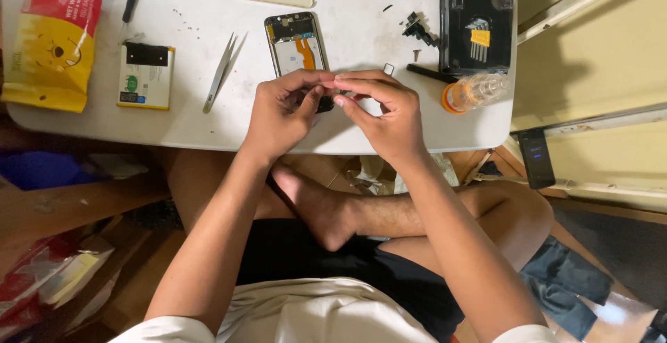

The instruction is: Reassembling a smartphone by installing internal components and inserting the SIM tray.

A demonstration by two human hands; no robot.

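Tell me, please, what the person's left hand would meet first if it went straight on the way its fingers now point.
Most likely the right hand: the left hand points right, its fingertips nearly touching the other's over the opened phone. Depth is unclear.

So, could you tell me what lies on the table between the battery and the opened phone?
In the head view, metal tweezers lie between the battery and the opened phone.

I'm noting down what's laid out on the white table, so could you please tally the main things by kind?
Opened phone under the left hand and right hand: 1
Tweezers: 1
Battery: 1
Yellow and red packet: 1
Black tool case: 1
Clear bottle with orange cap: 1
Screwdriver: 1
Total: 7
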